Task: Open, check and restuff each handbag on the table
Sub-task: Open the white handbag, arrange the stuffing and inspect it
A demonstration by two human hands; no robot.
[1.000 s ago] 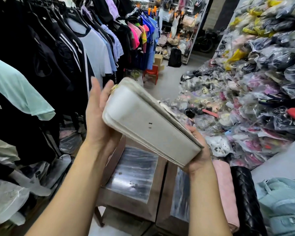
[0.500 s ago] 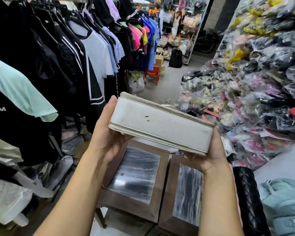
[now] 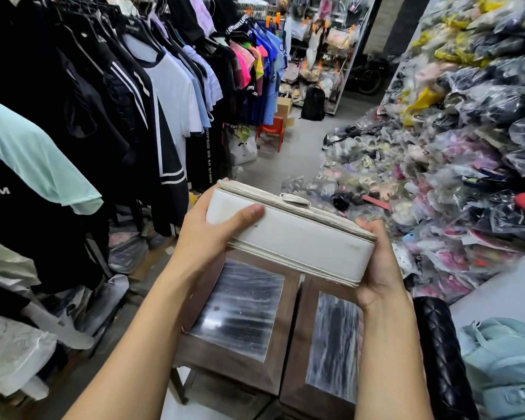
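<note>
**White handbag held in the air by both hands**

Found white handbag (image 3: pixel 297 237) clear of any surface, held above two small wood-framed pieces with dark glossy tops: left table (image 3: pixel 240 307) and right table (image 3: pixel 331 344), standing side by side. Observed long axis sloping down toward the right, broad scuffed face turned to the camera, worn tab (image 3: pixel 294 199) lying over the upper edge.

Noted left hand (image 3: pixel 206 234) grasping the left end, thumb laid across the near face, fingers hidden behind. Noted right hand (image 3: pixel 379 268) grasping the lower right corner, palm cupped against the end, fingertips out of sight behind the bag.

Recorded black quilted bag (image 3: pixel 440 353) lying just beside the right forearm at lower right, pale blue bag (image 3: pixel 503 365) next to it; touching or apart, cannot tell.

Recorded rack of hanging clothes (image 3: pixel 134 101) along the left, mostly black and white, brighter tops further back. Recorded heap of plastic-wrapped footwear (image 3: pixel 452 162) banked up on the right. Seen further down the aisle: red chair (image 3: pixel 272 131) and black backpack (image 3: pixel 313 106) on the floor.
</note>
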